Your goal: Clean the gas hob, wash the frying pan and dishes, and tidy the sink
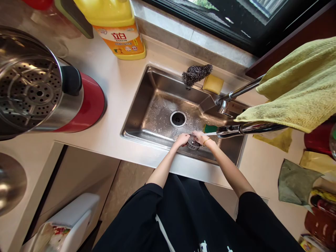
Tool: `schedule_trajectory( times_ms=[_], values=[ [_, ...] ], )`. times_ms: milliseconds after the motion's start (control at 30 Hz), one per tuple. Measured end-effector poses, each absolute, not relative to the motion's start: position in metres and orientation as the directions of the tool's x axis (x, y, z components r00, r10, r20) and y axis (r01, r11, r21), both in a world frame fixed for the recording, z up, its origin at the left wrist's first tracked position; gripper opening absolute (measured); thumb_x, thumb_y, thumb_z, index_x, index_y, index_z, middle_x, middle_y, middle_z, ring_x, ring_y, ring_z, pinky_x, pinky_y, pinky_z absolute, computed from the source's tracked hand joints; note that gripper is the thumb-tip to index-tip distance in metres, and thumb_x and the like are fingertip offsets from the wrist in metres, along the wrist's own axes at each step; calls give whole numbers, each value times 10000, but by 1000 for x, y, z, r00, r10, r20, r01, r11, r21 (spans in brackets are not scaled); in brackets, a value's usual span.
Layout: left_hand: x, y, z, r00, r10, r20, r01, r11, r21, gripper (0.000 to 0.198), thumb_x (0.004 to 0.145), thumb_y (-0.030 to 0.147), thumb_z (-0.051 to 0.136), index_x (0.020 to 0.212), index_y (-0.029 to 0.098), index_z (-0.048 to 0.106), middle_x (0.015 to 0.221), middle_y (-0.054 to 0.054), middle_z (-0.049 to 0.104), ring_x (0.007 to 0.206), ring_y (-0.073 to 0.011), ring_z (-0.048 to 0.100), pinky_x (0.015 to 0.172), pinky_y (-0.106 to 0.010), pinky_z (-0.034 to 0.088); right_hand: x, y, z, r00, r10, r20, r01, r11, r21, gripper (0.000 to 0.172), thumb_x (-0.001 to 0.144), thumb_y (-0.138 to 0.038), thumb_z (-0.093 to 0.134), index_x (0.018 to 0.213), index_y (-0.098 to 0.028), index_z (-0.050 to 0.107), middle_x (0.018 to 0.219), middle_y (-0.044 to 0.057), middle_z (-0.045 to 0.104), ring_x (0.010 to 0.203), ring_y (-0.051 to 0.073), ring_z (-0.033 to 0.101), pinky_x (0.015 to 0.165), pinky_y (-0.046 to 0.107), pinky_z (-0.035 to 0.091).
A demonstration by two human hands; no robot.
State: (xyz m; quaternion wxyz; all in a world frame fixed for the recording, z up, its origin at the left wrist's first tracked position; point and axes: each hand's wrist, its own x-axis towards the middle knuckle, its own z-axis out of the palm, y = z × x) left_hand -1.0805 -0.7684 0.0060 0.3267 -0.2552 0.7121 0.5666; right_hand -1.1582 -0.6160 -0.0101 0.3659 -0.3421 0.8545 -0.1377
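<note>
Over the front part of the steel sink (157, 119), my left hand (183, 139) is closed on the left rim of a small round metal strainer (193, 143). My right hand (200, 137), with a gold bracelet at its wrist, is closed at the strainer's far right side. Water runs from the chrome faucet (231, 131) beside my right hand. Behind that hand, a green scouring pad (210, 128) lies in the sink. The drain (178, 119) is beyond my hands.
A steel wool scrubber (196, 74) and a yellow sponge (213, 84) sit on the sink's back edge. A yellow detergent bottle (123, 38) stands behind left, a red steamer pot (89, 105) at left. A yellow towel (299, 84) hangs at right.
</note>
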Motion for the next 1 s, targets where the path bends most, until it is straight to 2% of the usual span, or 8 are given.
schedule_trajectory(
  times_ms=[133,233,300,400,533,667,767,1000],
  values=[
    [-1081,-773,8,-672,-91,-735,-729,254,636,288,847,267,407,727,148,641,411,12,488,387,-134,497,492,-227,400,-1160,-616,-6,-591,-674,-444,-340,707,-621,471,744,-66,479,1200,-141,573,1171,131,638,1100,226,572,1007,390,419],
    [-1078,-782,9,-670,-154,-726,-741,188,644,330,851,243,364,968,148,659,469,15,522,383,-126,503,474,-222,405,-1161,-619,-3,-796,-393,-461,65,701,-710,445,790,-158,462,1231,-169,521,1036,102,679,968,207,621,936,395,469],
    [-1076,-785,8,-666,-173,-725,-742,63,667,408,843,207,355,1175,163,587,512,20,541,376,-111,497,450,-207,399,-1160,-622,-1,-790,-197,-580,402,548,-734,428,814,-232,450,1237,-186,488,910,72,690,825,189,644,831,390,520],
    [-1076,-784,6,-683,-152,-715,-710,-95,698,531,815,158,377,1339,184,458,619,2,600,389,-86,493,444,-191,411,-1155,-627,5,-632,-198,-749,690,296,-660,382,813,-372,473,1141,-188,536,802,58,683,708,185,644,718,375,550],
    [-1078,-772,-1,-761,-56,-646,-630,-175,757,664,724,119,455,1381,208,419,983,-74,662,494,-80,546,460,-195,457,-1148,-632,18,-532,-292,-795,760,248,-600,449,812,-558,450,1006,-182,601,722,58,675,710,209,653,687,373,556],
    [-1076,-759,-9,-836,41,-548,-543,-207,813,764,634,97,542,1384,152,406,1238,-135,578,712,-139,611,530,-217,507,-1139,-627,29,-541,-194,-818,820,95,-564,454,788,-611,509,942,-193,599,674,27,662,674,193,652,652,341,558],
    [-1075,-749,-15,-858,27,-513,-508,-195,839,784,601,77,598,1362,118,414,1312,-147,533,971,-209,598,711,-273,543,-1133,-619,36,-616,-140,-775,782,9,-623,413,739,-557,633,954,-207,585,692,-15,657,654,158,643,620,288,553],
    [-1082,-730,-19,-807,-152,-571,-571,-50,820,301,835,143,504,1128,117,571,1176,-114,627,1121,-197,553,999,-334,412,-1127,-615,50,-617,-60,-785,787,-67,-614,398,715,-439,699,1010,-211,563,710,-48,642,603,122,626,575,263,545]
  ],
)
